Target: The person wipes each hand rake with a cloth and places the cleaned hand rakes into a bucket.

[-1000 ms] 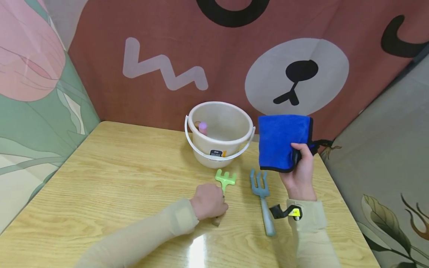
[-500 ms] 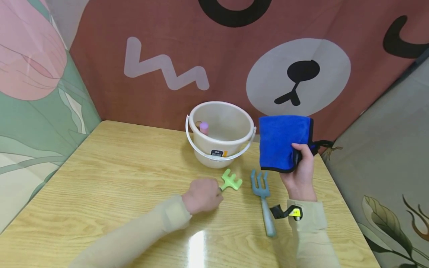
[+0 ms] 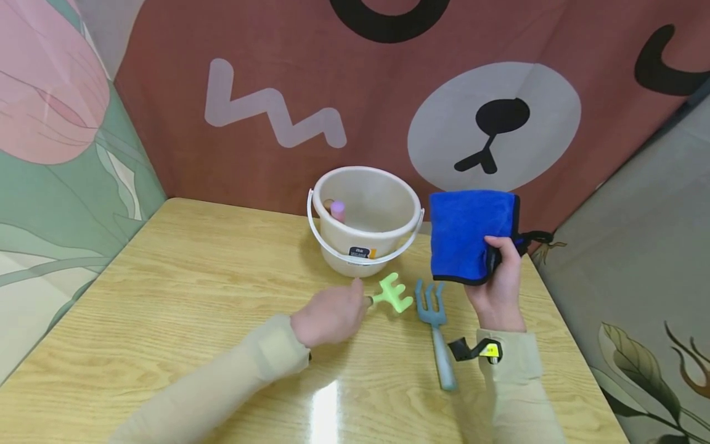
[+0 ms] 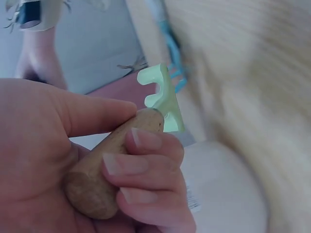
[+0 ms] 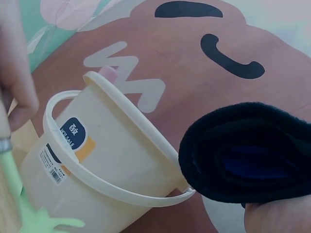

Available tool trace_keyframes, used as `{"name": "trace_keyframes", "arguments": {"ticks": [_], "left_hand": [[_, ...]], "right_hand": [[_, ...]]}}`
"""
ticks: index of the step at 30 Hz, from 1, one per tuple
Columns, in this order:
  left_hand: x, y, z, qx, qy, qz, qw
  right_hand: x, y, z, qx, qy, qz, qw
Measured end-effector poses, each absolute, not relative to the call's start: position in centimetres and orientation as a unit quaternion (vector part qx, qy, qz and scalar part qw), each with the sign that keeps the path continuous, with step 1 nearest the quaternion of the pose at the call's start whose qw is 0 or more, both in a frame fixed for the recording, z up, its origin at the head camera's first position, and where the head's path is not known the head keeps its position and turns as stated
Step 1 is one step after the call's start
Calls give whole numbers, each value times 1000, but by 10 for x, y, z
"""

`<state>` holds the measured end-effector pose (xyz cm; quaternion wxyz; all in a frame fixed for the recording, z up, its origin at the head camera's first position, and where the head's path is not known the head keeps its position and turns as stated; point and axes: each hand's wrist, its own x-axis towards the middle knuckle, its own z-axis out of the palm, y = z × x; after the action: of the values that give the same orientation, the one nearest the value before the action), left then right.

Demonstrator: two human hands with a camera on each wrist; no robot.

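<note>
My left hand [image 3: 333,311] grips a small hand rake by its wooden handle [image 4: 109,170], fingers and thumb curled round it. The rake's light green three-pronged head [image 3: 392,293] points right, just in front of the bucket. My right hand [image 3: 499,283] holds a folded blue cloth [image 3: 466,234] with black edging, raised at the right of the bucket; the right wrist view looks into its dark folds [image 5: 252,160]. Between the two hands a blue-grey garden fork [image 3: 435,336] lies on the table, prongs away from me.
A cream bucket [image 3: 355,246] with its handle down in front stands at the back of the wooden table [image 3: 183,296]. A pink-purple rounded end [image 3: 337,211] and a brown one [image 3: 328,204] show inside it. A patterned cloth wall [image 3: 266,160] rises behind.
The left hand has shifted left and slightly away from me, turning the green rake so its head swings from pointing forward to pointing right. The right hand and cloth stay nearly still.
</note>
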<state>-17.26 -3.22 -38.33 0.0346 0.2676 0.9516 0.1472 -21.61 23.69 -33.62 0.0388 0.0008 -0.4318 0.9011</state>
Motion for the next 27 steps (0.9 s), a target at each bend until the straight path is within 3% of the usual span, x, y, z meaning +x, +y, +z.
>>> {"name": "trace_keyframes", "arguments": {"ticks": [11,27], "left_hand": [[-171,-44,-342,276,931,238,4],[-168,-65,-310,267,913,288,-111]], "right_hand": [[-213,238,-331,1,-424,905,34],[-204,227,-320,12,-429,901,68]]}}
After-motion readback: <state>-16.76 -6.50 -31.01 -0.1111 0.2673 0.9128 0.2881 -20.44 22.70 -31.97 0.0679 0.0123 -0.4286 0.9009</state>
